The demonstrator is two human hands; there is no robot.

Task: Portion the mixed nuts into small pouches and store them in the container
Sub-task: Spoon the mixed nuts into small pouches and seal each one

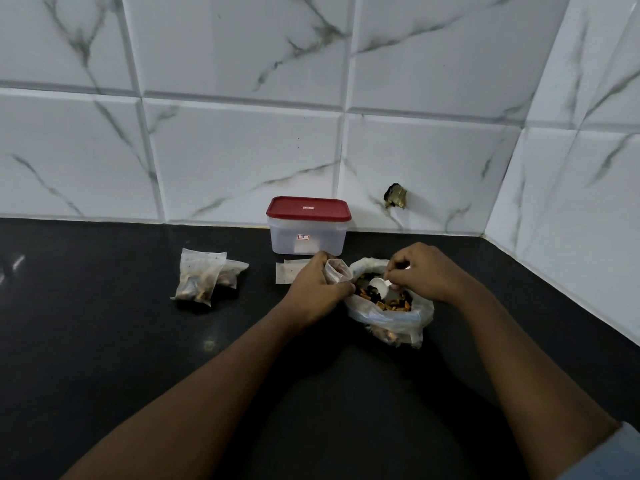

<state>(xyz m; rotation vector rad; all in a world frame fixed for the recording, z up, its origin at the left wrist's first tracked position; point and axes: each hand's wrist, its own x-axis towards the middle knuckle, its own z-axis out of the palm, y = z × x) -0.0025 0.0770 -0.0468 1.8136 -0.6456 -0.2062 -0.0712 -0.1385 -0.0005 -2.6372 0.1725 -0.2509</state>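
A clear plastic bag (391,318) of mixed nuts (391,304) lies open on the black counter. My left hand (317,289) grips a small translucent pouch (335,269) at the bag's left edge, its mouth held open. My right hand (424,273) pinches the handle of a small white scoop (378,285), whose bowl sits over the nuts. Two filled pouches (202,277) lie together to the left. The translucent container (307,233) with a red lid stands shut against the wall behind my hands.
A flat pouch (287,271), nothing in it, lies on the counter (104,341) just left of my left hand. Tiled walls close the back and right side. A dark chipped hole (394,195) marks the back wall.
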